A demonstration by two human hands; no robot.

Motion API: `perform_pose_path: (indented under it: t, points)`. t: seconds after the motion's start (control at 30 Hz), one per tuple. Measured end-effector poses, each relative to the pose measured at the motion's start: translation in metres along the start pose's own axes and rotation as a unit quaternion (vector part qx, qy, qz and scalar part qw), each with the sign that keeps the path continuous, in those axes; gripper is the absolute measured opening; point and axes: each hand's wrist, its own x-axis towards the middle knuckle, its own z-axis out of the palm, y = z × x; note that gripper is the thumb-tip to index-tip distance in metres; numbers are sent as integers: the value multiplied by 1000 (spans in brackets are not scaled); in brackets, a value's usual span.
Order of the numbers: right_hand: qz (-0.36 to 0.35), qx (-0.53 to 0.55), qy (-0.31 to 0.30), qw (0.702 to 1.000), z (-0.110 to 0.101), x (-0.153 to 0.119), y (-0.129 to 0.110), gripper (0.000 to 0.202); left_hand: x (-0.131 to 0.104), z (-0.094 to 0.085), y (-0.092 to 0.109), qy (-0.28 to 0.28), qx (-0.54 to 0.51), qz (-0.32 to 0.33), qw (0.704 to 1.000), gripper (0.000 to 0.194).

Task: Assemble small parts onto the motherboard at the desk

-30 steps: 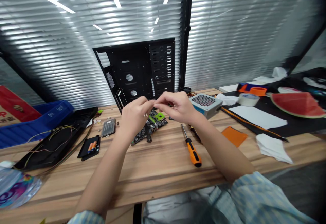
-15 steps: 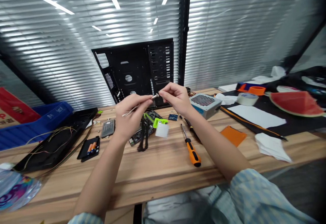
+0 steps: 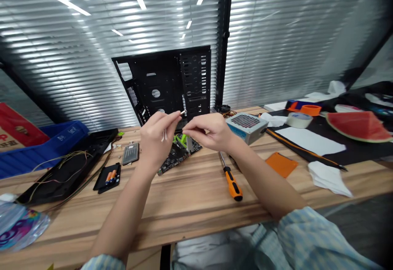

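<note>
My left hand [image 3: 158, 135] is raised above the motherboard, thumb and forefinger pinching a small silver metal piece [image 3: 183, 112]. Thin white ends [image 3: 163, 135] show against the back of that hand; what they belong to cannot be made out. My right hand [image 3: 211, 130] is beside it, fingers pinched together; whatever lies between them is hidden. Below both hands the dark motherboard [image 3: 176, 157] rests on the table, partly covered, with a lime-green part [image 3: 183, 140] and a pale grey piece [image 3: 189, 144] just under my right fingertips.
A black computer case panel [image 3: 162, 82] leans against the blinds. An orange screwdriver [image 3: 231, 182] and a power supply [image 3: 247, 126] are at right, near an orange plate [image 3: 281, 164]. At left are a hard drive [image 3: 130, 153], a battery holder [image 3: 107, 178] and a blue bin [image 3: 66, 137].
My right hand has moved down and slightly left, away from the tip of the silver piece. The black strap-like part and the lime-and-white piece below my hands no longer show as before.
</note>
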Motion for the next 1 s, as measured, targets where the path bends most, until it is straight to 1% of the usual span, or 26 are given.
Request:
perform_pose_path:
  t: [0.1,0.2,0.27,0.33,0.43,0.5,0.57,0.63,0.7,0.77,0.83,0.87,1.0]
  points:
    - [5,-8,0,1000,-4,1,-5,20,-3,2,1,-64,31,56,996,23]
    - [44,-15,10,999,-12,2,-7,21,-6,4,2,-135,34,100,985,28]
    - [71,-10,30,997,-19,2,-4,22,-7,5,3,-161,-10,119,980,25]
    - [98,10,57,994,-24,2,1,24,-6,4,6,-174,-88,124,973,21]
    - [141,69,84,984,-25,1,13,27,-3,1,12,-160,-190,101,963,17]
    - [165,111,88,976,-20,0,20,30,-1,-1,16,-128,-212,63,967,14]
    - [176,134,83,972,-13,-1,25,31,0,-3,17,-85,-201,15,976,11]
    - [174,131,73,973,-6,-2,26,30,1,-4,16,-36,-172,-31,984,11]
    - [154,103,65,980,-3,-3,24,26,2,-5,13,7,-140,-71,988,11]
    - [123,63,58,989,-3,-4,20,22,3,-5,9,29,-116,-100,988,12]
    - [85,24,45,995,-5,-3,14,20,4,-6,5,31,-92,-108,989,13]
    - [67,8,36,997,-7,-3,10,20,4,-6,4,25,-78,-102,991,14]
    - [11,-40,2,999,-12,0,-3,18,2,-4,5,-20,-30,-34,999,17]
